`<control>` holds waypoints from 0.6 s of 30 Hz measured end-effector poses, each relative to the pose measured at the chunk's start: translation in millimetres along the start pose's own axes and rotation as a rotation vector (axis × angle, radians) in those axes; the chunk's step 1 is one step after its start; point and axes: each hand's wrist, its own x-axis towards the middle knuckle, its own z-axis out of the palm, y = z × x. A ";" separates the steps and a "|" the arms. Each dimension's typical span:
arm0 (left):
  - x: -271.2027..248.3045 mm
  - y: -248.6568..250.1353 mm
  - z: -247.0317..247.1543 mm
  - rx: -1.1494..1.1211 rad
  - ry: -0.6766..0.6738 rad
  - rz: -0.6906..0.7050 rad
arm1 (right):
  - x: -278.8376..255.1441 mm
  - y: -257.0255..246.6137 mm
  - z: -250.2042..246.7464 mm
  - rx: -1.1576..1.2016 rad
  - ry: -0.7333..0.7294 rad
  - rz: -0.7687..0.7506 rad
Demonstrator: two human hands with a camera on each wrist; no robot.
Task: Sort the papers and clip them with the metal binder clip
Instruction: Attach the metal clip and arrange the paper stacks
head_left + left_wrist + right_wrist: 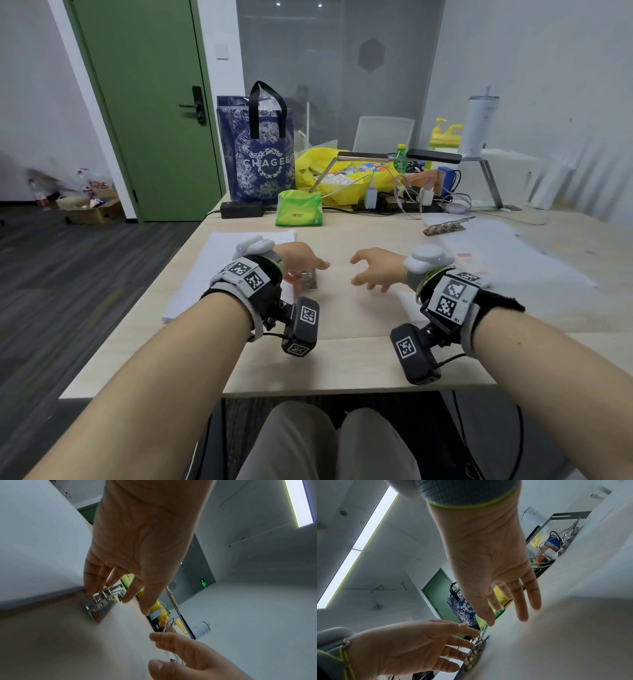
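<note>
A flat metal binder clip [309, 279] lies on the wooden table [342, 359], just right of a white paper stack [219, 263]. My left hand [306, 270] reaches down onto it. In the left wrist view its straight fingers [92, 586] touch the raised levers of the clip [99, 607], and the thumb stays off to the side. My right hand [363, 274] hovers a little to the right of the clip, fingers spread, holding nothing. In the right wrist view, the right hand [506, 619] is just above the tabletop. More loose white papers [513, 260] lie at the right.
A second metal clip [445, 226] lies at the back right on the papers. Along the far edge stand a green tissue pack [299, 209], a blue tote bag [263, 154], a yellow plastic bag [329, 164], chargers, cables and a laptop stand [486, 171].
</note>
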 end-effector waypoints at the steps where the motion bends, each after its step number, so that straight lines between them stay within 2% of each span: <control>1: 1.1 -0.6 0.7 0.001 -0.019 0.011 | 0.9 -0.6 -0.3 -0.008 0.026 -0.007; 4: 0.7 -4.7 -1.1 -0.022 -0.010 0.060 | 4.0 -6.6 -0.3 -0.039 0.104 -0.040; 10: -3.4 -19.0 -18.6 0.038 0.148 0.093 | 14.1 -34.6 10.9 0.004 0.164 -0.101; 13: -2.9 -35.7 -29.3 0.117 0.225 0.035 | 17.9 -54.6 18.6 0.006 0.179 -0.132; 18: -3.3 -66.1 -45.2 0.202 0.260 -0.104 | 27.5 -81.9 33.4 0.014 0.142 -0.158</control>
